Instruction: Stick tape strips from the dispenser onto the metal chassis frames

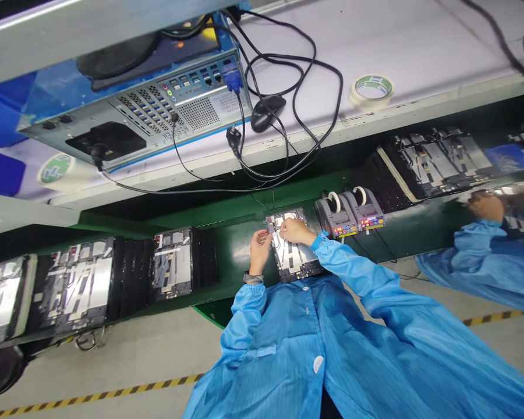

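An opened flat electronic device (pixel 291 256), with silver panels, dark strips and small boards showing, lies on the green bench in front of me. My left hand (pixel 259 250) is at its upper left edge, thumb and fingers drawn together. Over the upper part of the device, my right hand (pixel 297 231) is closed in a pinch, its fingertips close to the left ones. Whatever either pinch holds is too small to make out. Two grey tape dispensers (pixel 351 212) with lit displays and white tape rolls stand just right of the device.
Stacks of similar opened devices stand left (pixel 172 265) and far right (pixel 445 157). A computer case (pixel 157 110), looping black cables, a mouse (pixel 267 112) and tape rolls (pixel 372 88) occupy the white shelf. At right, a co-worker's hand (pixel 487 205) and blue sleeve reach over the bench.
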### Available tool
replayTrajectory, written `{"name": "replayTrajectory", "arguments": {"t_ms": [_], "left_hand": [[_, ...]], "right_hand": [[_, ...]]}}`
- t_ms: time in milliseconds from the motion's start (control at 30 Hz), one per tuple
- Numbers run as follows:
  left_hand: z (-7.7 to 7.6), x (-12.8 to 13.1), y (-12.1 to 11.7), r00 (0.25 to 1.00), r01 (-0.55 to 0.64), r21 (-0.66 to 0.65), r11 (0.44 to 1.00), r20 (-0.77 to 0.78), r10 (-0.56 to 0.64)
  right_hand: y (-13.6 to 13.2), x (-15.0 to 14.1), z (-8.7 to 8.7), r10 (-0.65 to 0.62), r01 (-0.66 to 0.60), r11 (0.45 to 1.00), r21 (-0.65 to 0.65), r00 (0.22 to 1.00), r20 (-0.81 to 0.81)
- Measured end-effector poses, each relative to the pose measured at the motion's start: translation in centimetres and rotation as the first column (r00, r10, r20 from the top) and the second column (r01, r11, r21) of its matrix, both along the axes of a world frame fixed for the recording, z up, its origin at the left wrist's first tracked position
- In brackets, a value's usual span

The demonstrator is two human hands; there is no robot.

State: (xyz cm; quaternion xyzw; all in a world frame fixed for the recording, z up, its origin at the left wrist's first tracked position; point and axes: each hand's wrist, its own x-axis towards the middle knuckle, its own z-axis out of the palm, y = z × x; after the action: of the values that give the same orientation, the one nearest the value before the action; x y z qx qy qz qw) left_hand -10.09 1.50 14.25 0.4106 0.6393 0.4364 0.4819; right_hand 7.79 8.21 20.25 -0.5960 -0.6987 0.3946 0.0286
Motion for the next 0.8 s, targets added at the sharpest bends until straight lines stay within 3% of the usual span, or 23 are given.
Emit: {"name": "replayTrajectory", "arguments": {"t_ms": [167,333,433,633,700,800], "left_hand": [[0.6,0.1,0.4,0.995,0.014,-0.031,0.999,-0.100,-0.017],[1.8,0.2,0.8,0.948,0.069,-0.121,0.990,-0.303,-0.102],[3.0,0.8,0.9,0.871,0.085,-0.177,0.981,-0.464,-0.159],[5.2,3.3,0.7,0.650,0.054,-0.221,0.974,-0.732,-0.202],[4.8,3.3,0.7,0.665,0.050,-0.218,0.975,-0.721,-0.196],[3.1,2.0,1.0,0.818,0.070,-0.173,0.982,-0.554,-0.156]], "right_hand": [[0.0,-0.1,0.0,0.012,-0.012,1.000,-0.003,0.999,0.038],[0.0,-0.1,0.4,0.020,-0.019,1.000,-0.012,0.998,0.067],[-0.1,-0.3,0.8,0.033,-0.032,0.999,-0.012,0.996,0.082],[-0.3,-0.2,1.9,0.066,-0.064,0.998,-0.016,0.984,0.164],[-0.2,0.3,2.3,0.045,-0.047,0.999,0.002,0.981,0.187],[-0.1,1.4,2.5,0.037,-0.037,0.999,-0.006,0.985,0.166]]}}
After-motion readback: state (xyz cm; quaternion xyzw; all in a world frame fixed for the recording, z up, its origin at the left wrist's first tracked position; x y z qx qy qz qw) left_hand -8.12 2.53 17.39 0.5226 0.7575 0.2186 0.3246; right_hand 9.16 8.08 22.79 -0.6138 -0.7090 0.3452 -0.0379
